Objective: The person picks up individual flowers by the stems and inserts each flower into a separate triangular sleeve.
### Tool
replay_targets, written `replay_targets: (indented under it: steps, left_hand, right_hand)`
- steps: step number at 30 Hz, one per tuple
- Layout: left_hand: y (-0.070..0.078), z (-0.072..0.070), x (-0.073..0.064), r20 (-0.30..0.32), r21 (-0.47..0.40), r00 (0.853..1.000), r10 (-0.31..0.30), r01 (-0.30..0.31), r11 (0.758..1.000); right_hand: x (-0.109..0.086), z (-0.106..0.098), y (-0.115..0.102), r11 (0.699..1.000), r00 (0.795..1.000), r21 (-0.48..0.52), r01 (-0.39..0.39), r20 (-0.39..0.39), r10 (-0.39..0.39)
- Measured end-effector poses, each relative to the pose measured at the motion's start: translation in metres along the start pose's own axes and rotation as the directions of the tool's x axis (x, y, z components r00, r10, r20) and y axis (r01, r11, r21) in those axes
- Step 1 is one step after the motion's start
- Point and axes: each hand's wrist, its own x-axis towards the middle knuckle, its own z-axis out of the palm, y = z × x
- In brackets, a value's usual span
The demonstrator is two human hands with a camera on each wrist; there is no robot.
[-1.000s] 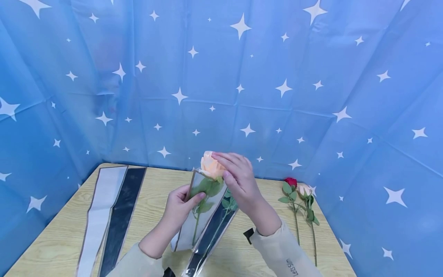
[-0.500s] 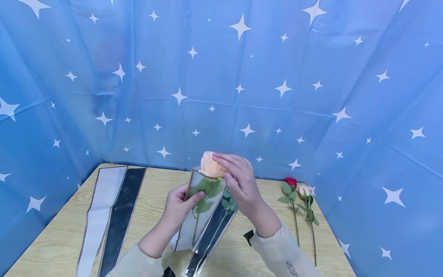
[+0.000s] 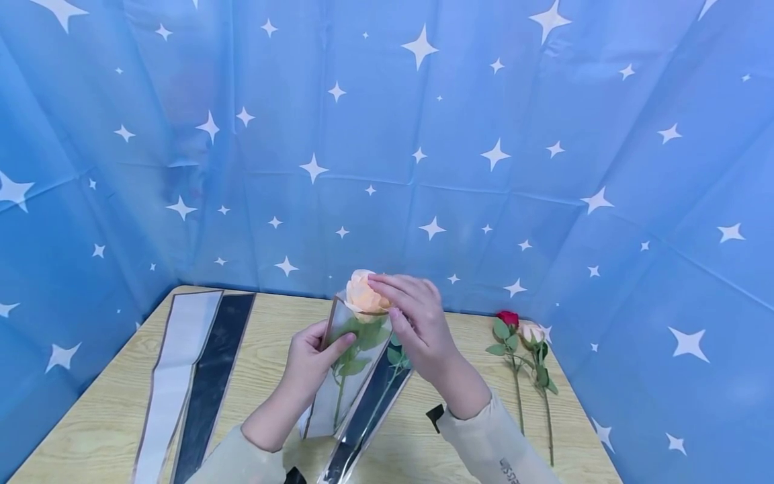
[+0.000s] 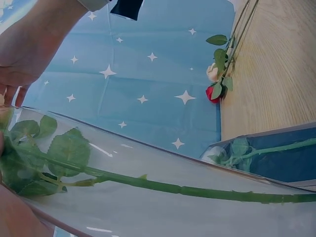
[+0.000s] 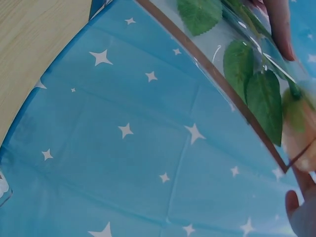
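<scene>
A peach rose (image 3: 365, 294) stands in a clear-fronted white flower sleeve (image 3: 323, 403), its head out at the top. My left hand (image 3: 311, 359) grips this sleeve near its upper left edge, thumb on the front. With fairly straight fingers, my right hand (image 3: 417, 323) touches the right side and top of the rose head. The green stem (image 4: 182, 190) and leaves show through the film in the left wrist view. Beside it, a black flower sleeve (image 3: 375, 396) lies on the table with another rose inside; my right hand covers that rose's head in the head view.
At the table's left lie a white sleeve (image 3: 181, 363) and a black sleeve (image 3: 220, 363), side by side. A red rose (image 3: 508, 318) and a pale rose (image 3: 532, 332) lie at the right edge. A blue star-patterned curtain (image 3: 387, 134) surrounds the table (image 3: 272, 336).
The peach rose's head has moved slightly down and left, lower into the white sleeve. My right hand has come down with it; my left hand has stayed nearly still.
</scene>
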Motion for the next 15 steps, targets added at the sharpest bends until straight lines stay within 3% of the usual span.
replay_targets:
  steps: [15]
  left_hand:
    - [0.0035, -0.0005, -0.0020, -0.028, -0.026, 1.000, -0.008, 0.007, 1.000]
  right_hand:
    - [-0.0025, 0.0027, 0.0010, 0.999, 1.000, -0.033, 0.028, 0.014, -0.028]
